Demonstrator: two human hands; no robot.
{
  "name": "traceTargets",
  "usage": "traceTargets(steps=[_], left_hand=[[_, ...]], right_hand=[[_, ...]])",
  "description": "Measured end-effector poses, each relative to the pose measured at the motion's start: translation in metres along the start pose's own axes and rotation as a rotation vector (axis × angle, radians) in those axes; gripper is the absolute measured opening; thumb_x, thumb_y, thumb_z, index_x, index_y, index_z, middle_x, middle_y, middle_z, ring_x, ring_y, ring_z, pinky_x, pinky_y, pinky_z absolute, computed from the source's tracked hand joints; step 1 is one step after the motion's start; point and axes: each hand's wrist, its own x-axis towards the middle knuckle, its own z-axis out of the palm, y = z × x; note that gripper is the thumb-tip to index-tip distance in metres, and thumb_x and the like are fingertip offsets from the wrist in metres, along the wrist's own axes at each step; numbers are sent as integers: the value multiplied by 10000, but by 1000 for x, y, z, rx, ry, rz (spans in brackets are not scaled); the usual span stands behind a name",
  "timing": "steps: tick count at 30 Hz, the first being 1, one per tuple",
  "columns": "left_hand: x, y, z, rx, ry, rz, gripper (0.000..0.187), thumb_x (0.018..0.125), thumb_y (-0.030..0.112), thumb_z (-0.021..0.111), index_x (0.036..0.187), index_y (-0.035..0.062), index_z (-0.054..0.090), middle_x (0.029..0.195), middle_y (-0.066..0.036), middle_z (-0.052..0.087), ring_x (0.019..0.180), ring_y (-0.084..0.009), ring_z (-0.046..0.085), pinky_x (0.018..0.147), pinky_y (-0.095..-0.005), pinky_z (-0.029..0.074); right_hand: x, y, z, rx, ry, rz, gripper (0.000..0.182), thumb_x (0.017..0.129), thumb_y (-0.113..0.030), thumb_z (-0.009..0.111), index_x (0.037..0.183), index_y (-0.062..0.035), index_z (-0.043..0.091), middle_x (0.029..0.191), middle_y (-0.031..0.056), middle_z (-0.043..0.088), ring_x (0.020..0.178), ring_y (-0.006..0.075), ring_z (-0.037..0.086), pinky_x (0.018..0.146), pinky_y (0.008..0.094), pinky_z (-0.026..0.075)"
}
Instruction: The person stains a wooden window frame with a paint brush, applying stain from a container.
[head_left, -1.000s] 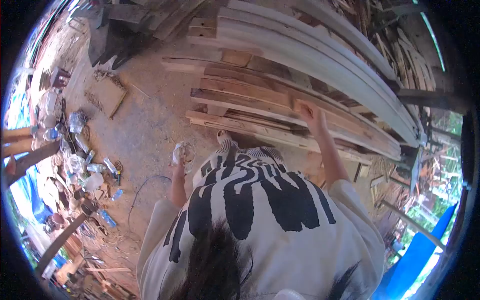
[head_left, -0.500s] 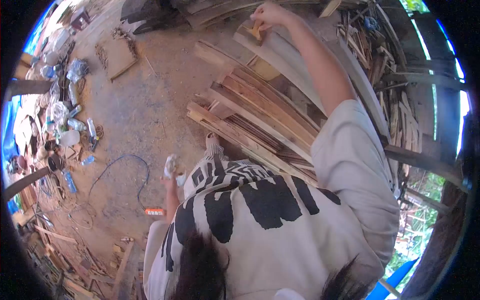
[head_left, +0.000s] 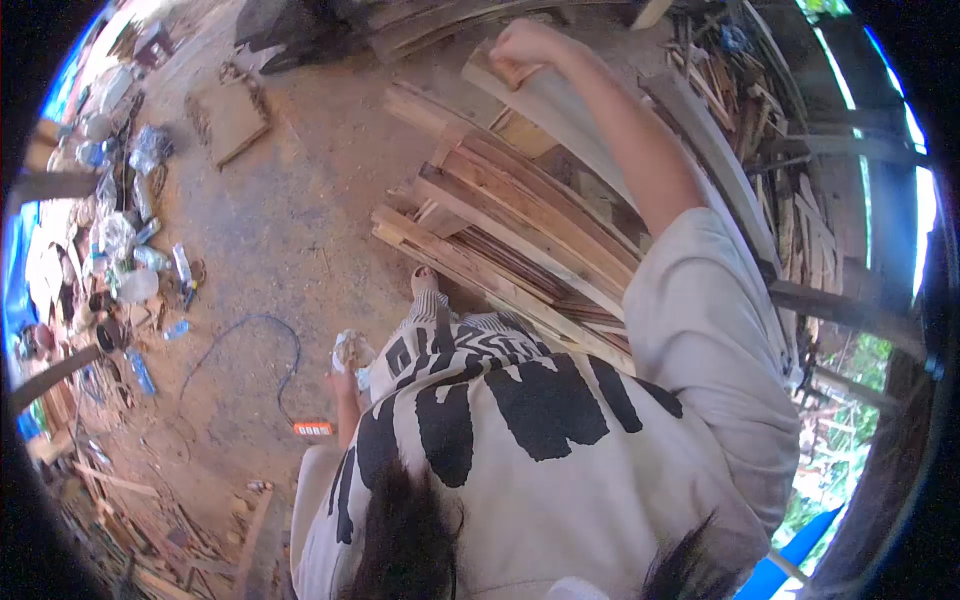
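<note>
My right hand [head_left: 528, 46] is closed at the far end of a thick pale plank [head_left: 575, 125]. Under its fingers, against the plank's end, shows a small yellow-brown flat piece [head_left: 513, 73]; its kind is hard to make out, and the fingers cover most of it. Low at my left side, my left hand [head_left: 345, 383] is closed around the lower part of a crumpled whitish, see-through thing [head_left: 350, 350], which looks like a plastic bag. My body and sleeve hide part of that arm.
Stacked boards [head_left: 530, 215] lie right of my foot [head_left: 424, 278]. On the floor are a blue cable [head_left: 250, 318], an orange power strip [head_left: 313, 428] and a flat board [head_left: 232, 120]. Plastic bottles [head_left: 150, 257] and litter line the left; scrap wood [head_left: 815, 230] is heaped at right.
My right hand has moved slightly down along the plank's end, and its fingers now cover more of the yellow-brown piece. The left hand has shifted a little, still holding the whitish thing.
</note>
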Motion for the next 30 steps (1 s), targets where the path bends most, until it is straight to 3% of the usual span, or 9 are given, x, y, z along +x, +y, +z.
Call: traceTargets(steps=[4,8,12,17,20,21,23,27,30], left_hand=[[6,71,51,77,-142,75,792,826,364,651,1406,208,134,1282,-89,465,1109,-259,529,854,-464,459],[-2,124,112,187,-347,127,745,839,386,633,1406,235,174,1274,-68,475,1102,-252,533,845,-469,459],[-26,146,177,256,-742,212,739,834,372,636,1405,256,180,1268,-62,475,1052,-229,543,810,-442,454],[-147,172,264,459,-1057,141,717,809,335,651,1380,229,229,1262,-72,466,1064,-216,534,816,-403,452],[-154,147,301,983,-1322,268,881,796,319,653,1456,183,84,1352,-155,385,1188,-287,466,839,-443,471],[-165,139,309,1031,-1354,275,881,796,319,653,1456,183,84,1352,-155,385,1188,-287,466,839,-443,471],[-189,117,315,973,-1338,10,947,796,310,653,1470,176,2,1368,-165,365,1202,-309,451,853,-441,468],[-205,73,320,1183,-1426,228,936,799,281,639,1467,163,-6,1365,-194,360,1177,-352,467,866,-495,461],[-260,67,299,1389,-1445,214,940,804,231,646,1458,85,-13,1338,-212,385,1159,-345,483,875,-484,464]], right_hand=[[-84,-20,12,1113,-186,-161,203,862,-174,633,949,8,661,837,93,679,672,117,632,583,248,531],[-156,-8,77,951,-7,-262,140,839,-144,650,878,-12,676,754,62,678,610,110,623,559,244,515],[-257,-12,144,756,175,8,176,815,-161,669,884,0,670,753,87,687,600,112,642,564,274,504],[-343,1,284,895,576,149,187,829,-162,659,896,12,650,722,99,674,636,126,645,594,290,500],[-409,-4,320,1104,703,381,170,838,-135,649,881,28,633,697,80,656,628,122,623,590,275,493],[-434,-9,319,1259,716,543,159,838,-122,648,880,31,629,694,72,649,617,116,610,587,269,489],[-475,-18,334,1427,768,726,149,838,-108,646,880,34,624,691,63,641,606,110,597,583,263,485],[-529,-48,377,1381,944,981,140,834,-90,649,895,33,618,701,69,643,615,108,602,559,255,487],[-564,-84,403,1365,1074,1099,154,823,-96,667,887,34,616,701,66,641,626,109,606,545,250,488]])
